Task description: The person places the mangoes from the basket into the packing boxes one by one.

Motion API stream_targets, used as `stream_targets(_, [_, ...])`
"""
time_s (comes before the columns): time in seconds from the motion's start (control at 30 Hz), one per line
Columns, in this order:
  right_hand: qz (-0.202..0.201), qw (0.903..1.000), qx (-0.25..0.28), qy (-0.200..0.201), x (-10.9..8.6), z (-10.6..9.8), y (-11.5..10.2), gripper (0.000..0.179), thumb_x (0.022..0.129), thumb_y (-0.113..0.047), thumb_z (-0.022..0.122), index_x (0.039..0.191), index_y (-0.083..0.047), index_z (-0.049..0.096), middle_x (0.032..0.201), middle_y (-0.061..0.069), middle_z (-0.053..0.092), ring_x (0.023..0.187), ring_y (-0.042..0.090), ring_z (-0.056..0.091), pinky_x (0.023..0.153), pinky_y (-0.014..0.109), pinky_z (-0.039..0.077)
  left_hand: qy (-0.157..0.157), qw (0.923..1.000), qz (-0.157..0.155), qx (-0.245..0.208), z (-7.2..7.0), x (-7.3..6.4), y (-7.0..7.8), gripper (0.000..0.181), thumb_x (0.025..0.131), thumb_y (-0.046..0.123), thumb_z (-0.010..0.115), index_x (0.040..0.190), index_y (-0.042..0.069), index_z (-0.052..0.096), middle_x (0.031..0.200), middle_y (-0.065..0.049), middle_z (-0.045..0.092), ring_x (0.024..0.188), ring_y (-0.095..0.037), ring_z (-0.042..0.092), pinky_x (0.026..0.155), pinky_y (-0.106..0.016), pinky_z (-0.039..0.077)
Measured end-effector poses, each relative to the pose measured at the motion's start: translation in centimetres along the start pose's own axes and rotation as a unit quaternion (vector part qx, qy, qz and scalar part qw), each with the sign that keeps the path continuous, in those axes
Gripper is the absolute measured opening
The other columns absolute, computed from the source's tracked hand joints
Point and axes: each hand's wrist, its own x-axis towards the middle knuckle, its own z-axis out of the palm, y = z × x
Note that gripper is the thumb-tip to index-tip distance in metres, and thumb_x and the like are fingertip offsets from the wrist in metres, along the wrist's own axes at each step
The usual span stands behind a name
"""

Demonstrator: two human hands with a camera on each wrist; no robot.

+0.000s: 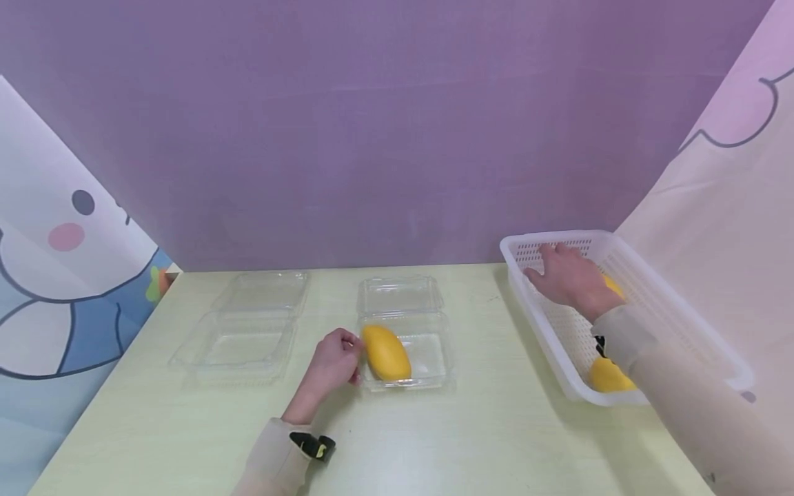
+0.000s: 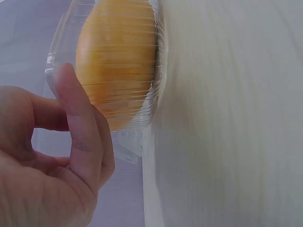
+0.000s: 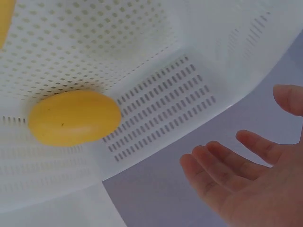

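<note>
A yellow mango [image 1: 386, 353] lies in the left part of a clear hinged plastic container [image 1: 428, 351] whose lid stands open toward the back. At this container's left rim, my left hand [image 1: 335, 358] pinches the edge with thumb and finger, the other fingers curled, as the left wrist view shows. My right hand [image 1: 572, 279] hovers over the far left part of a white plastic basket [image 1: 548, 344], fingers spread and holding nothing. Inside that basket are two mangoes, one near the front [image 1: 608, 376] and another [image 1: 613, 285] partly hidden behind my right wrist.
Left of the mango's container lies a second clear hinged container [image 1: 248, 341], also opened out. A purple backdrop [image 1: 384, 138] rises behind the table [image 1: 484, 427], with printed cloth at both sides. The basket's raised rim stands close to the right-hand cloth.
</note>
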Motion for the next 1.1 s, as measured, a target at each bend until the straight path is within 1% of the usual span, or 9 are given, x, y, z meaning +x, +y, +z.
stream_targets(0.07, [0.003,1.0,0.005,-0.005,0.1,0.2,0.5,0.072,0.103,-0.044,0.047,0.147,0.013,0.035,0.145,0.043,0.035,0.132,0.063,0.033,0.099,0.075,0.036,0.0,1.0,-0.001,0.001,0.0,0.0,0.0,0.017,0.102,0.013,0.055,0.108,-0.003,0.057,0.07,-0.01,0.06,0.048,-0.019,0.059,0.051,-0.031,0.051])
stream_targets(0.17, [0.01,0.9998,0.009,-0.011,0.2,0.3,1.2,0.075,0.103,-0.045,0.047,0.147,0.013,0.034,0.146,0.044,0.034,0.133,0.063,0.032,0.099,0.075,0.036,0.0,1.0,-0.006,0.005,0.0,0.0,-0.1,0.017,0.103,0.014,0.056,0.108,-0.002,0.057,0.07,-0.01,0.06,0.049,-0.019,0.059,0.052,-0.031,0.051])
stream_targets(0.37, [0.024,0.9993,0.023,-0.015,0.5,0.3,2.5,0.074,0.101,-0.044,0.051,0.144,0.013,0.036,0.138,0.043,0.04,0.124,0.062,0.04,0.091,0.076,0.041,0.001,1.0,-0.004,0.006,0.0,-0.1,-0.1,0.018,0.103,0.015,0.056,0.107,-0.002,0.056,0.069,-0.01,0.06,0.049,-0.019,0.06,0.053,-0.031,0.05])
stream_targets(0.43, [0.027,0.9993,0.023,-0.014,0.6,0.3,2.8,0.074,0.1,-0.044,0.052,0.144,0.013,0.036,0.136,0.043,0.041,0.122,0.062,0.041,0.09,0.076,0.041,0.001,1.0,-0.004,0.005,0.0,-0.1,0.0,0.018,0.103,0.015,0.056,0.108,-0.002,0.056,0.07,-0.01,0.06,0.049,-0.019,0.06,0.053,-0.031,0.05])
stream_targets(0.5, [0.031,0.999,0.025,-0.019,0.8,0.3,3.1,0.076,0.1,-0.046,0.051,0.145,0.013,0.034,0.139,0.044,0.038,0.123,0.063,0.039,0.091,0.076,0.04,0.003,1.0,-0.008,0.004,-0.1,-0.2,0.1,0.018,0.103,0.016,0.056,0.108,-0.002,0.056,0.069,-0.01,0.06,0.049,-0.019,0.059,0.053,-0.031,0.05])
stream_targets(0.63, [0.045,0.9981,0.035,-0.02,1.1,0.7,4.0,0.08,0.101,-0.049,0.049,0.147,0.013,0.031,0.141,0.044,0.033,0.126,0.063,0.035,0.092,0.076,0.039,0.003,1.0,-0.004,0.006,-0.3,-0.3,0.2,0.018,0.103,0.015,0.056,0.108,-0.003,0.056,0.068,-0.009,0.059,0.048,-0.018,0.059,0.053,-0.031,0.05])
stream_targets(0.73, [0.055,0.9974,0.044,-0.017,1.3,1.0,4.7,0.08,0.1,-0.05,0.049,0.147,0.013,0.031,0.139,0.044,0.034,0.124,0.062,0.036,0.091,0.076,0.039,0.003,1.0,0.0,0.003,-0.3,-0.5,0.1,0.018,0.103,0.014,0.056,0.108,-0.003,0.056,0.068,-0.009,0.059,0.048,-0.018,0.059,0.052,-0.032,0.05])
stream_targets(0.93, [0.061,0.9964,0.049,-0.035,1.6,1.1,5.8,0.084,0.102,-0.05,0.046,0.15,0.015,0.024,0.146,0.047,0.023,0.129,0.065,0.027,0.098,0.077,0.033,0.003,1.0,-0.005,0.002,-0.2,-0.3,0.0,0.017,0.103,0.014,0.056,0.108,-0.002,0.056,0.071,-0.01,0.059,0.049,-0.018,0.058,0.052,-0.031,0.051])
stream_targets(1.1, [0.069,0.9956,0.049,-0.042,1.8,1.4,6.5,0.084,0.101,-0.05,0.046,0.149,0.016,0.025,0.144,0.047,0.025,0.128,0.066,0.028,0.098,0.077,0.032,0.004,1.0,-0.005,0.0,-0.2,-0.4,0.1,0.017,0.103,0.014,0.057,0.107,-0.002,0.056,0.071,-0.009,0.058,0.048,-0.018,0.058,0.052,-0.031,0.052])
